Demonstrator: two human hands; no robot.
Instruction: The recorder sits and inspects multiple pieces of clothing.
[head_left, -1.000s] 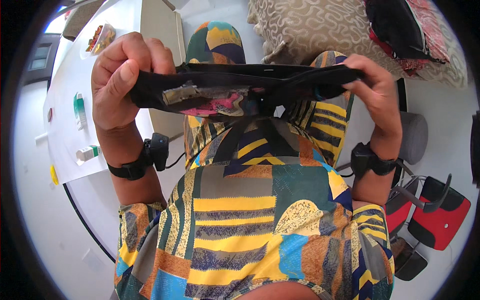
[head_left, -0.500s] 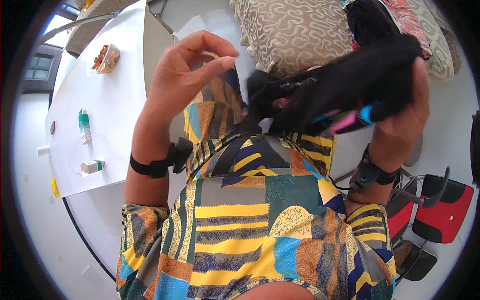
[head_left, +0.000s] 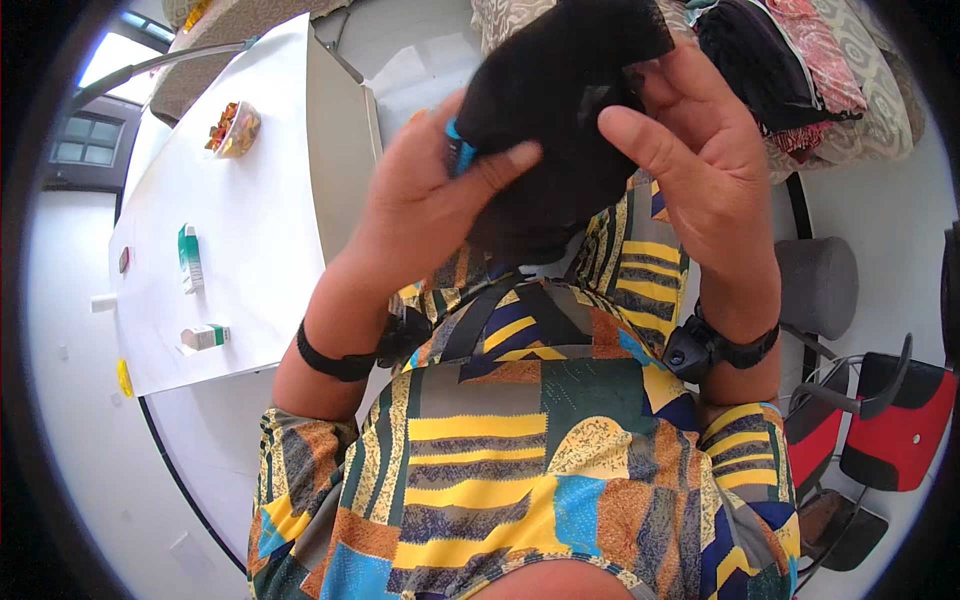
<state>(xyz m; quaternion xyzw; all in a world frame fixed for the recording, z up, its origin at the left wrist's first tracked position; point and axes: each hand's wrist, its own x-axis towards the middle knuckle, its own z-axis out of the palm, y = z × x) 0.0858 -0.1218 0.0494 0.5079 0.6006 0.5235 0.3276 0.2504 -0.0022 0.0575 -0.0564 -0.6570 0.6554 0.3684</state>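
A black garment (head_left: pixel 560 130) is held up in front of my chest, bunched between both hands. A bit of bright blue shows at its left edge; the rest of its far side is hidden. My left hand (head_left: pixel 430 190) grips the left edge, thumb pressed on the front and fingers mostly behind the cloth. At the upper right, my right hand (head_left: pixel 705 150) has its fingers curled round the garment's corner, with the thumb lying against the front. Both wrists wear black straps with small dark devices.
To the left stands a white table (head_left: pixel 270 190) with a tub of wrapped sweets (head_left: pixel 238 130) and two green-and-white boxes (head_left: pixel 190 258). Folded clothes (head_left: pixel 765 60) lie on a patterned cushion at the upper right. A grey stool (head_left: pixel 818 285) and red-and-black chairs (head_left: pixel 900 425) stand at the right.
My left hand has moved right and taken hold of the black garment. My right hand has come inward and up, and the garment has turned from stretched sideways to bunched upright.
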